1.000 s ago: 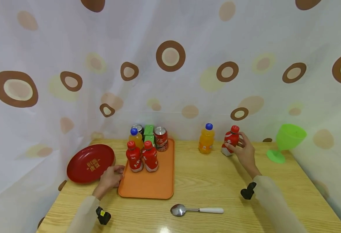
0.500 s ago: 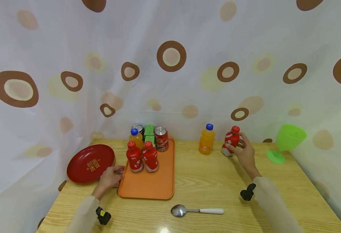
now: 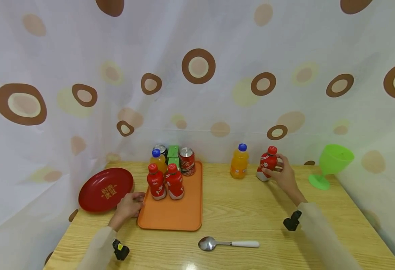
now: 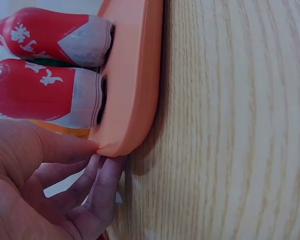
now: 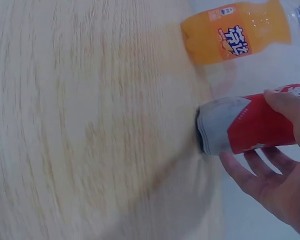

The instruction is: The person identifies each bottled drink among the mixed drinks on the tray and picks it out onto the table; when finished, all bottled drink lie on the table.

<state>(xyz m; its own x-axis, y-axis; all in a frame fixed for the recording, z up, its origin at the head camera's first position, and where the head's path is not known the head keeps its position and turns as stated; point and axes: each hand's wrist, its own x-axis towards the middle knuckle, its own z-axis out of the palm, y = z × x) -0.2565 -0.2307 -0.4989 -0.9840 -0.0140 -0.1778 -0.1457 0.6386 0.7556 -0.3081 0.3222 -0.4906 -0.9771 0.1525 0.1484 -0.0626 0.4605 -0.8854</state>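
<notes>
My left hand (image 3: 130,206) pinches the left edge of an orange tray (image 3: 170,219), thumb at the rim and fingers against its outer side in the left wrist view. Two red-labelled bottles (image 3: 156,184) (image 4: 45,92) stand upright on the tray. Behind them are an orange-drink bottle (image 3: 159,161) with a blue cap, green boxes (image 3: 173,151), a red can (image 3: 187,162) and a partly hidden dark can (image 3: 160,149). On the table's right side my right hand (image 3: 285,178) holds another red-labelled bottle (image 3: 267,164), thumb and fingers around it; it stands upright.
Just left of the held bottle stands an orange-drink bottle (image 3: 239,163). A green goblet (image 3: 334,161) is at the far right. A red plate (image 3: 98,197) leans at the left. A white-handled spoon (image 3: 229,243) lies in front. A patterned curtain (image 3: 224,93) backs the table.
My right wrist and forearm have shifted slightly to the right, with the hand still on the bottle. The left hand, tray and bottles stay in place.
</notes>
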